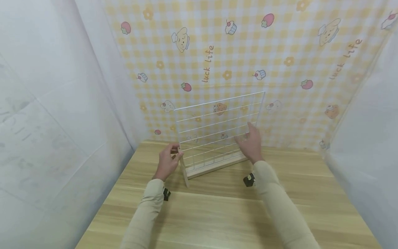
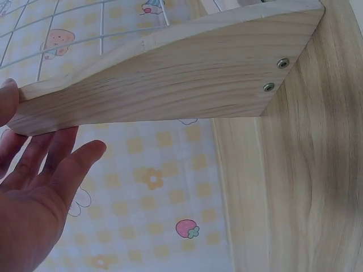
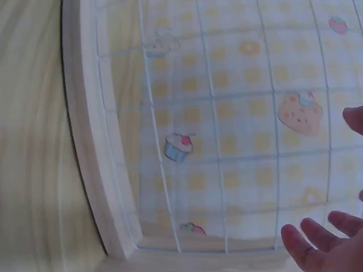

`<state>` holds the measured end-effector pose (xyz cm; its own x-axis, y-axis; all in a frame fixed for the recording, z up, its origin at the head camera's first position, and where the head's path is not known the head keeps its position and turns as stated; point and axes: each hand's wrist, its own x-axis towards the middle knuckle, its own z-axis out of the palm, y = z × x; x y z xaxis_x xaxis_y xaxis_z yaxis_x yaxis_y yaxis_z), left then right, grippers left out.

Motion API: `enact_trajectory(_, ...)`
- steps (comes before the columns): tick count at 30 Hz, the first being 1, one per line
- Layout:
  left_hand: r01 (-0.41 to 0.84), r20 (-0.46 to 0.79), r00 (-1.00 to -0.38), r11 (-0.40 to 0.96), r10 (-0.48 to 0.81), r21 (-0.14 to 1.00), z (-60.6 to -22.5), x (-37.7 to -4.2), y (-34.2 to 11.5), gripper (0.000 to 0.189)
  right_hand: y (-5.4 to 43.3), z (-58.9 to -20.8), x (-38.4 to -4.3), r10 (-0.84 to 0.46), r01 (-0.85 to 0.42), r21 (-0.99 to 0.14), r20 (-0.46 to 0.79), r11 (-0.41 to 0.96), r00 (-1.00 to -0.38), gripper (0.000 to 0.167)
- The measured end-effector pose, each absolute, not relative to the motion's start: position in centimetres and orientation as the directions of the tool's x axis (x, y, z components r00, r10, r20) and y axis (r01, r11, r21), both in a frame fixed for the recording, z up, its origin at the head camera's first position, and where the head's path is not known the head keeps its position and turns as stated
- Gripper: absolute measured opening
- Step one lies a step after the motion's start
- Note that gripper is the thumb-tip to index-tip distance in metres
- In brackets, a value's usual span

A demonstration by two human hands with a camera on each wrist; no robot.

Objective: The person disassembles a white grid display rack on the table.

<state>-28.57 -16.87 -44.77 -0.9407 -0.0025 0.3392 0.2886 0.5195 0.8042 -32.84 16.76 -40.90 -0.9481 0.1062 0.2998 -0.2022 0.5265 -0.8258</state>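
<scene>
A white wire grid (image 1: 219, 101) stands on the table, leaning back in a pale wooden frame with a bottom rail (image 1: 217, 166). At its left end is a wooden side board (image 2: 170, 85) with two metal screws (image 2: 283, 63) near its lower end. My left hand (image 1: 168, 160) pinches the upper tip of that board, thumb on one side and fingers on the other. Over the grid's right part, my right hand (image 1: 251, 143) has its fingers spread and holds nothing. In the right wrist view its fingers (image 3: 317, 241) overlap the wires near the wooden side.
The wood-grain table (image 1: 205, 221) ends at a yellow checked cloth (image 1: 192, 65) hanging close behind the grid. White sheets hang at the left (image 1: 56, 114) and right (image 1: 367, 145). A small black device (image 1: 249, 180) sits under the right wrist.
</scene>
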Motion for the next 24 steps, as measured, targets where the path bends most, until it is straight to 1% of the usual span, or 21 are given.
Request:
enact_trajectory(3,0.287,0.342,-0.94,0.524,-0.009,0.802,-44.7,-28.6,-16.8,0.036,15.5,-41.7,-32.9,0.136,-0.239,-0.794,0.372,0.56,-0.918,0.091)
enact_trajectory(6,0.289,0.346,-0.938,0.521,-0.013,0.803,-44.8,-28.7,-16.8,0.036,14.4,-42.5,-33.1,0.17,-0.241,-0.782,0.402,0.574,-0.9,0.095)
enact_trajectory(11,0.288,0.347,-0.938,0.514,-0.019,0.808,-45.0,-28.8,-16.7,0.034,12.9,-43.6,-33.7,0.164,-0.311,-0.801,0.446,0.512,-0.88,0.1)
enact_trajectory(15,0.291,0.35,-0.936,0.51,-0.022,0.81,-45.2,-28.7,-16.6,0.033,11.9,-44.3,-34.0,0.168,-0.353,-0.798,0.483,0.489,-0.859,0.104)
enact_trajectory(20,0.288,0.348,-0.937,0.502,-0.029,0.816,-45.3,-28.6,-16.6,0.032,10.9,-45.4,-34.1,0.198,-0.34,-0.843,0.449,0.417,-0.871,0.118)
enact_trajectory(24,0.285,0.348,-0.937,0.51,-0.029,0.811,-45.3,-28.6,-16.6,0.032,10.2,-46.4,-34.6,0.213,-0.29,-0.849,0.413,0.442,-0.886,0.127)
